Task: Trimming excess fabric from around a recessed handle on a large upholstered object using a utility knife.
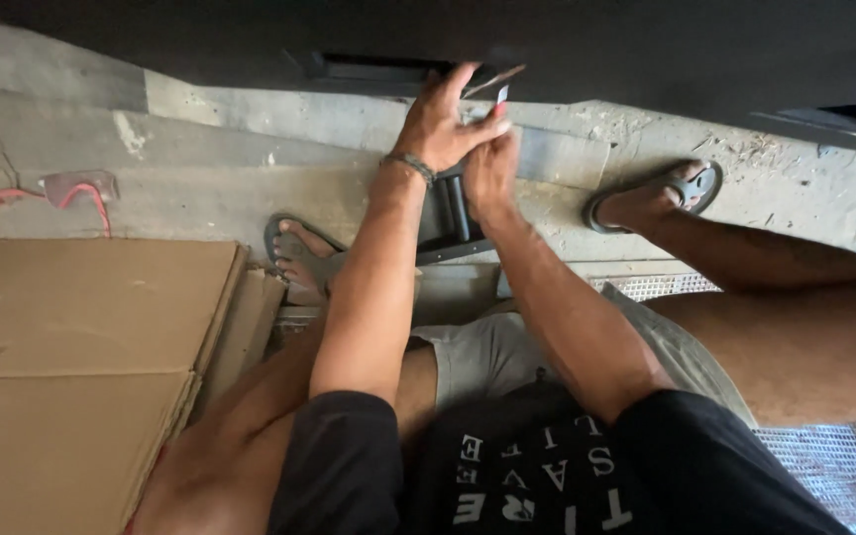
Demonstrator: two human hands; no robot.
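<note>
The left hand [440,124] is raised to the far edge of the scene, fingers spread wide and flat, its fingertips laid against the lower rim of a large dark panel [646,50] that runs across the top of the view; a braided bracelet [410,165] circles its wrist; the right hand [490,163] sits just beside it and slightly nearer, touching it at the thumb side, its fingers pinched narrow round a small thin tool [500,87] whose pale tip pokes up toward the panel's edge, though what kind of tool it is cannot be told; behind and below both hands, partly hidden by them, a small black ribbed part [448,218] lies on the concrete floor [250,149] between the person's feet; a foot in a grey sandal [299,253] rests to the left of it, another sandalled foot [661,193] well apart to the right; flat sheets of brown cardboard [81,357] fill the near left; a red cable [91,198] trails on the floor at the far left; a metal mesh grating [824,466] shows at the near right under the leg.
</note>
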